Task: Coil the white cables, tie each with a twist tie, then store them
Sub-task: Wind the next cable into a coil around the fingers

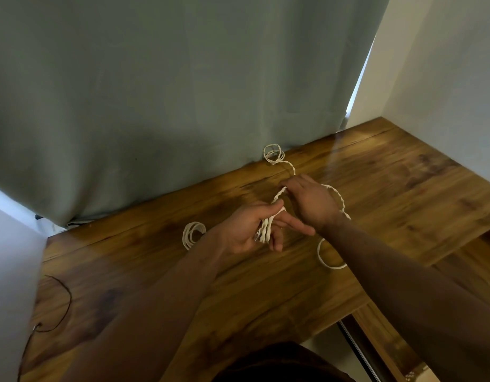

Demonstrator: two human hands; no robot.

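A white twisted cable (338, 198) runs across the wooden table (161, 274). My left hand (249, 228) is palm up at the table's middle, and several turns of the cable (266, 230) lie across its fingers under the thumb. My right hand (307, 199) is just behind it and grips the strand that leads up from those turns. The cable's far end lies in small loops (272, 153) by the curtain. Another loop of it (328, 257) lies under my right forearm. A separate coiled white cable (193, 234) rests on the table left of my left hand.
A grey-green curtain (155, 92) hangs along the table's back edge. White walls close in at left (9, 257) and right (445, 78). A thin dark wire (64, 304) curls over the table's near left corner. The table's front edge steps down at lower right.
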